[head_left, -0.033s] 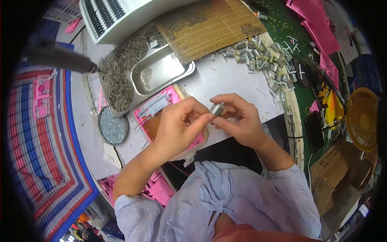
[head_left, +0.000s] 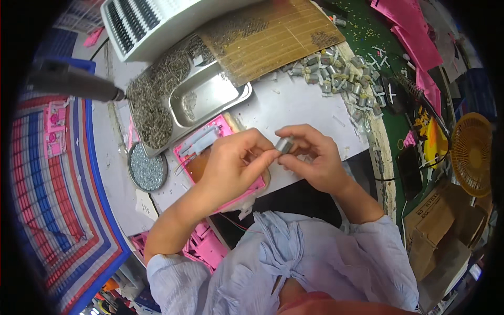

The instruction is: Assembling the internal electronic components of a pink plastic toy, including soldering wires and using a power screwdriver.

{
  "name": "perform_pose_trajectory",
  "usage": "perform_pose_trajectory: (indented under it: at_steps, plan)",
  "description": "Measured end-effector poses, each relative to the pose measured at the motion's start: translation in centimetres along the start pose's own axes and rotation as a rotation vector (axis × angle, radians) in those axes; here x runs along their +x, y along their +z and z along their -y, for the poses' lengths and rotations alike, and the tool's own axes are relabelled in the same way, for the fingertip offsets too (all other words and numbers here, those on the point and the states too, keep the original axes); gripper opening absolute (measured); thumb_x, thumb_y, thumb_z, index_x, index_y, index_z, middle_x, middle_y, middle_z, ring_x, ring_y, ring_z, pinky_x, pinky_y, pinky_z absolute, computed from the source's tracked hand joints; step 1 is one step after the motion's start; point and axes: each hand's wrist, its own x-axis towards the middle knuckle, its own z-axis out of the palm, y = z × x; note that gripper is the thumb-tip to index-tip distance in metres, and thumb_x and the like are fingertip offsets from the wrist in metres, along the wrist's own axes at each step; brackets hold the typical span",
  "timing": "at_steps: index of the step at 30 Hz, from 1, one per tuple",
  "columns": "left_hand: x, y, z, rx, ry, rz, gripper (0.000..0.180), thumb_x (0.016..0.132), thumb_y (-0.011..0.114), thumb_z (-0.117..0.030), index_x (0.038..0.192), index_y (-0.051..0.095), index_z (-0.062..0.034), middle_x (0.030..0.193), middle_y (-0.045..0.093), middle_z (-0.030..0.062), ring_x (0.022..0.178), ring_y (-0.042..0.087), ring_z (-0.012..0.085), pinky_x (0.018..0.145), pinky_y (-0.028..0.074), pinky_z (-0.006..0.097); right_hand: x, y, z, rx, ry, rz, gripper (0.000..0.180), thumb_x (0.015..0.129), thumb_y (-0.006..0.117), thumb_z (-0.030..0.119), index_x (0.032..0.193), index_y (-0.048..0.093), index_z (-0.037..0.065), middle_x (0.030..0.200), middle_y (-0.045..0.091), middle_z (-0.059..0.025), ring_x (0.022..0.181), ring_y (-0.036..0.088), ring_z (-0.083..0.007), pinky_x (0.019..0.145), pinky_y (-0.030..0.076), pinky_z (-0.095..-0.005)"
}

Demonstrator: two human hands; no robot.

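A small silvery cylindrical motor [head_left: 284,144] is held between both hands above the near part of the white worktop. The thumb and fingertips of my left hand [head_left: 239,157] pinch its left side. From the right, my right hand [head_left: 314,155] grips it between thumb and index finger, the other fingers curled. Below and left of the hands lies a pink plastic housing [head_left: 229,125] with grey parts inside. Part of the housing is hidden by my left hand and wrist. Thin wires stick out at its left edge.
A metal tray [head_left: 175,118] full of small screws stands at the far left, beside a round dish [head_left: 147,169] of tiny metal pieces. Cardboard [head_left: 273,39] overlaps the tray. Several motors [head_left: 357,79] are heaped at the far right. A dark powered screwdriver [head_left: 79,81] hangs at left.
The motor has turned a little between my fingertips and shifted slightly to the right. Both hands keep their hold.
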Motion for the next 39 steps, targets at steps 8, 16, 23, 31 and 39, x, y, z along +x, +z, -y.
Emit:
perform_pose_trajectory:
  at_steps: [8, 16, 23, 31, 39]
  plan:
    - [21.7, -5.8, 3.1, 1.012, 0.362, -0.284, 0.016, 0.089, 0.071, -0.021, 0.100, 0.077, -0.0109, 0.096, 0.073, 0.0108, 0.086, 0.068, 0.0300, 0.077, 0.055, 0.044, -0.7, -2.3, -0.6, 0.050, 0.008, -0.056, 0.039, 0.091, 0.071, -0.001, 0.128, 0.061, 0.001, 0.090, 0.066, -0.0023, 0.081, 0.061, -0.0057, 0.073, 0.050, -0.0235]
    - [28.0, -4.8, 2.1, 1.268, -0.101, -0.040, 0.024, 0.088, 0.065, -0.017, 0.106, 0.077, -0.0060, 0.114, 0.073, 0.0180, 0.107, 0.070, 0.0367, 0.089, 0.058, 0.046, -1.9, -4.4, -0.7, 0.066, 0.017, -0.100, 0.038, 0.090, 0.072, -0.001, 0.127, 0.063, -0.001, 0.090, 0.067, -0.0025, 0.080, 0.062, -0.0069, 0.074, 0.051, -0.0233]
    - [29.0, -4.9, 4.1, 1.304, -0.038, -0.143, 0.020, 0.081, 0.068, -0.013, 0.093, 0.076, -0.0001, 0.100, 0.073, 0.0228, 0.097, 0.072, 0.0375, 0.083, 0.058, 0.046, -2.0, -4.9, -0.2, 0.033, 0.004, -0.067, 0.037, 0.090, 0.072, -0.001, 0.126, 0.062, -0.001, 0.090, 0.066, -0.0019, 0.081, 0.062, -0.0062, 0.074, 0.050, -0.0223]
    - [29.5, -5.1, 4.2, 1.264, -0.034, -0.111, 0.026, 0.079, 0.071, -0.021, 0.092, 0.075, 0.0016, 0.102, 0.072, 0.0250, 0.099, 0.070, 0.0411, 0.085, 0.057, 0.048, -2.7, -4.5, 0.0, 0.003, 0.016, -0.125, 0.037, 0.089, 0.073, -0.002, 0.125, 0.062, 0.000, 0.092, 0.066, -0.0021, 0.081, 0.061, -0.0068, 0.075, 0.049, -0.0217]
    - [29.7, -6.5, 4.3, 1.182, -0.107, -0.165, 0.039, 0.076, 0.080, -0.030, 0.097, 0.076, 0.0029, 0.106, 0.072, 0.0262, 0.103, 0.070, 0.0388, 0.091, 0.056, 0.045, -2.7, -5.7, 0.5, -0.288, 0.068, -0.148, 0.043, 0.089, 0.074, -0.001, 0.130, 0.061, 0.000, 0.094, 0.064, 0.0006, 0.086, 0.059, -0.0071, 0.080, 0.047, -0.0238]
